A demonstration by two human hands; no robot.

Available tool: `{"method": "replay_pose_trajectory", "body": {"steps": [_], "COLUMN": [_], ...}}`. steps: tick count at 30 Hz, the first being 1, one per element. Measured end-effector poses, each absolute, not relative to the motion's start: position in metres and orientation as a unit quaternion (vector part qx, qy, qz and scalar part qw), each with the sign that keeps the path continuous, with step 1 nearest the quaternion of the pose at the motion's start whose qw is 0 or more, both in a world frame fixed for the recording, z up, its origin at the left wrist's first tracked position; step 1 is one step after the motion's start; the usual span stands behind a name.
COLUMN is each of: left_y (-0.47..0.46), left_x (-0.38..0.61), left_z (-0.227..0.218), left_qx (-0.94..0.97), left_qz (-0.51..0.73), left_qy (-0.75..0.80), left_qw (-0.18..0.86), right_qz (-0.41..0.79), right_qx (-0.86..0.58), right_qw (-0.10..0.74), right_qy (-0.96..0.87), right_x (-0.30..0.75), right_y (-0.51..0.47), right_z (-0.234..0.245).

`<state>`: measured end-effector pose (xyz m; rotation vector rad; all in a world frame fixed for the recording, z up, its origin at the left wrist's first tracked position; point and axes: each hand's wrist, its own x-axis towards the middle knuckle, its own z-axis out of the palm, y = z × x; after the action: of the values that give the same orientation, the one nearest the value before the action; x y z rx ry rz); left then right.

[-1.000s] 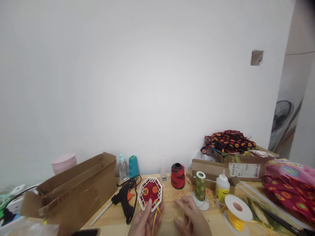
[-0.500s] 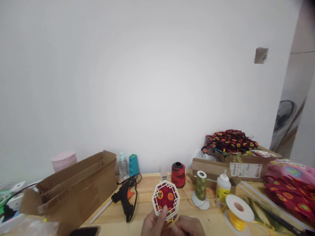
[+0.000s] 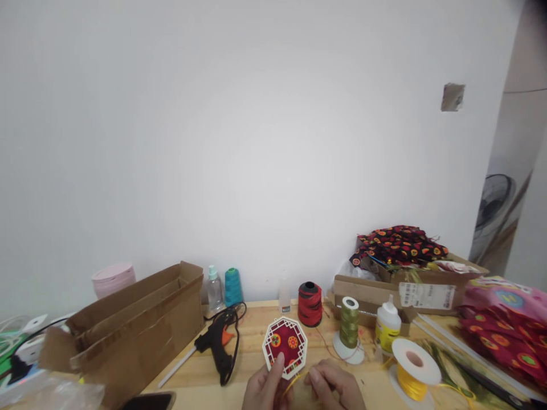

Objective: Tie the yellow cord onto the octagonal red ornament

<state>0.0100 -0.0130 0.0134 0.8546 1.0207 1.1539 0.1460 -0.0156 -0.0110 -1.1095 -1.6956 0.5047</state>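
My left hand (image 3: pixel 265 390) holds up an octagonal ornament (image 3: pixel 284 345) with a cream lattice frame over red patterned cloth, thumb pressed on its lower edge. A yellow cord (image 3: pixel 293 380) runs from the ornament's bottom toward my right hand (image 3: pixel 335 386). My right hand's fingers are curled together beside the left hand and pinch that cord. Both hands sit low over the wooden table (image 3: pixel 252 333), partly cut off by the frame's bottom edge.
A black hot glue gun (image 3: pixel 217 344) lies left of the hands, by an open cardboard box (image 3: pixel 123 330). Red (image 3: pixel 309 303), green (image 3: pixel 349 322), teal (image 3: pixel 232 287) and yellow (image 3: pixel 412 364) spools, a glue bottle (image 3: pixel 387 325) and boxed fabric (image 3: pixel 399 245) stand behind and right.
The ornament moved right from near the glue gun toward the middle and tilted lower. My right hand came in from open to closing on the yellow cord beside my left hand.
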Motion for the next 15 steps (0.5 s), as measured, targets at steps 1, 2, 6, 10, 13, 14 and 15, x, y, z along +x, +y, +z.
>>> {"method": "replay_pose_trajectory", "body": {"steps": [1,2,6,10,13,14,15], "left_y": [-0.012,-0.011,-0.006,-0.001,0.001,0.001,0.0], "left_x": [0.008,0.007,0.004,0.002,0.001,0.001,0.001], "left_z": [0.012,0.011,0.005,-0.003,-0.008,-0.008,-0.008], "left_qx": [0.387,0.389,0.381,0.401,0.398,0.399,0.404], "left_qz": [0.506,0.504,0.47,0.477,0.479,0.478,0.476], "left_qy": [0.444,0.445,0.463,0.458,0.448,0.447,0.449], "left_qw": [0.629,0.63,0.648,0.634,0.642,0.642,0.639], "right_qz": [0.211,0.216,0.231,0.249,0.284,0.296,0.308], "right_qx": [-0.464,-0.467,-0.47,-0.466,-0.469,-0.469,-0.468], "right_qw": [0.514,0.523,0.545,0.554,0.558,0.559,0.559], "right_qy": [-0.69,-0.679,-0.655,-0.643,-0.624,-0.617,-0.611], "right_x": [0.146,0.146,0.146,0.145,0.144,0.144,0.144], "right_y": [-0.015,-0.014,-0.013,-0.012,-0.011,-0.011,-0.01], "right_z": [-0.012,-0.013,-0.015,-0.016,-0.018,-0.018,-0.018]}}
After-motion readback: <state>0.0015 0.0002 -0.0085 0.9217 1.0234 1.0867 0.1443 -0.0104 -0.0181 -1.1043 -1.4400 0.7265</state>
